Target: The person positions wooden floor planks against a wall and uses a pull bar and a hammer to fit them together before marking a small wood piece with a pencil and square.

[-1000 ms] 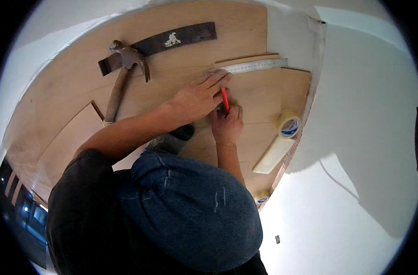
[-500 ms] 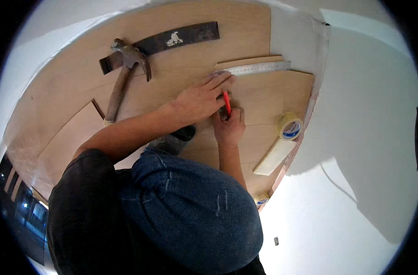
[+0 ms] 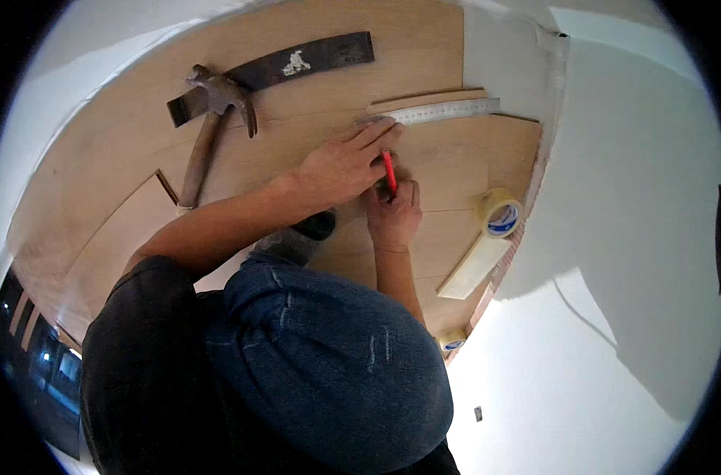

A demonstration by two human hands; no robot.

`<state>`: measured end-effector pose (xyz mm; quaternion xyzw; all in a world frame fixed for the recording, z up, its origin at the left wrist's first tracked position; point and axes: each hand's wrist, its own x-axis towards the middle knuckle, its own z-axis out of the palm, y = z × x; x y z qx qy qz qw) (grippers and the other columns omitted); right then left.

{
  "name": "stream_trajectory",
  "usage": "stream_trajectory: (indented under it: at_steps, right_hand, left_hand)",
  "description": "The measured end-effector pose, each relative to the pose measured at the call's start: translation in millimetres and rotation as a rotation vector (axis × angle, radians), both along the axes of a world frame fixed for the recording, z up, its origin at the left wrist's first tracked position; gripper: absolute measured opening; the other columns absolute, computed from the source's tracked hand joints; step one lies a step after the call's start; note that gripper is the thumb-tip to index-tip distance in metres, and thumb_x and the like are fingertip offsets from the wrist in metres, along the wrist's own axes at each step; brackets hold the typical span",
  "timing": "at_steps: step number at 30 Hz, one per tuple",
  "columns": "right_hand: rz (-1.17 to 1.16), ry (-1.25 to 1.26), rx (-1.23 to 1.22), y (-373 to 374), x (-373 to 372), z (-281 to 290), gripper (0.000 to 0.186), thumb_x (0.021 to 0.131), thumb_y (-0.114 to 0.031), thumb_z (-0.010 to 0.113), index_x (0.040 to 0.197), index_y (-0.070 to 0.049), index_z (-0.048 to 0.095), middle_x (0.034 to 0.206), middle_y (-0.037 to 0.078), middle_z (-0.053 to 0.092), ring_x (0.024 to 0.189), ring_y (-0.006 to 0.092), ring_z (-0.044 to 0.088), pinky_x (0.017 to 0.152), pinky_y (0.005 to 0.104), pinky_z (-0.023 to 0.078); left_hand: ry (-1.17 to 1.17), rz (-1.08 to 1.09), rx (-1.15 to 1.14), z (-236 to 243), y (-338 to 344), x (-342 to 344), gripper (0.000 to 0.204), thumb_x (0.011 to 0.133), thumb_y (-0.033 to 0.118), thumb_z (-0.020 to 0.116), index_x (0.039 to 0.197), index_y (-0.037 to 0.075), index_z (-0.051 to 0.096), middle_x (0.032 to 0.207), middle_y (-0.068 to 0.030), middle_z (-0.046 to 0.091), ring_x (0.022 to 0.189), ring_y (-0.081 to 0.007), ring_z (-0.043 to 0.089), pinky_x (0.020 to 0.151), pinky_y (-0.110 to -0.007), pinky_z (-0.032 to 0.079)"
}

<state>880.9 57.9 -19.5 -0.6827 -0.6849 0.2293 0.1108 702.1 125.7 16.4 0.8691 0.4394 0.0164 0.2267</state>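
With fingers stretched forward, my left hand (image 3: 343, 168) lies on the floorboards, its fingertips at the left end of a metal ruler (image 3: 443, 112). The ruler runs to the right beside a narrow wood strip (image 3: 428, 100). Just below, my right hand (image 3: 396, 219) is closed around a slim red pencil (image 3: 390, 172) that slants up toward the left hand's fingers. The pencil's tip and the spot between both hands are partly hidden. Beneath everything is light wood plank flooring (image 3: 313, 119).
A claw hammer (image 3: 212, 119) lies across a dark metal bar (image 3: 321, 58) at upper left. Rolls of tape (image 3: 499, 214) and a pale board piece (image 3: 473, 269) lie by the right wall (image 3: 614, 222). A raised plank (image 3: 123, 229) is at left; my knee (image 3: 337, 348) is in front.
Almost nothing differs. The whole view has shifted slightly, and both hands keep their places at the ruler and the pencil.
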Motion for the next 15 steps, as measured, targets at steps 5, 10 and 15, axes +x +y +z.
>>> stream_trajectory:
  at_steps: [5, 10, 15]
  right_hand:
    - [0.005, -0.033, -0.089, -2, 4, -4, 0.052, 0.080, -0.047, 0.084, 0.094, -0.006, 0.056, 0.091, 0.012, 0.064, 0.086, 0.0363, 0.068, 0.061, 0.0469, 0.058]
    - [-0.015, 0.008, -0.050, -3, 3, -6, 0.053, 0.077, -0.045, 0.086, 0.096, -0.006, 0.057, 0.092, 0.012, 0.064, 0.088, 0.0362, 0.069, 0.062, 0.0475, 0.059]
    - [-0.003, 0.064, -0.020, -2, 2, 0, 0.038, 0.081, -0.022, 0.086, 0.099, -0.007, 0.056, 0.092, 0.010, 0.064, 0.077, 0.0329, 0.066, 0.068, 0.0428, 0.057]
  left_hand:
    - [0.096, -0.096, 0.027, 3, 3, 1, 0.047, 0.093, 0.020, 0.061, 0.138, 0.008, 0.062, 0.164, -0.0184, 0.033, 0.153, -0.0357, 0.030, 0.106, -0.041, 0.055]
    - [0.090, -0.040, 0.052, 2, 4, 11, 0.048, 0.094, 0.021, 0.060, 0.139, 0.005, 0.060, 0.164, -0.0212, 0.033, 0.153, -0.0378, 0.031, 0.114, -0.042, 0.048]
    - [0.086, -0.040, 0.046, 4, 5, 16, 0.045, 0.093, 0.021, 0.064, 0.133, 0.000, 0.066, 0.163, -0.0260, 0.034, 0.151, -0.0412, 0.035, 0.120, -0.046, 0.040]
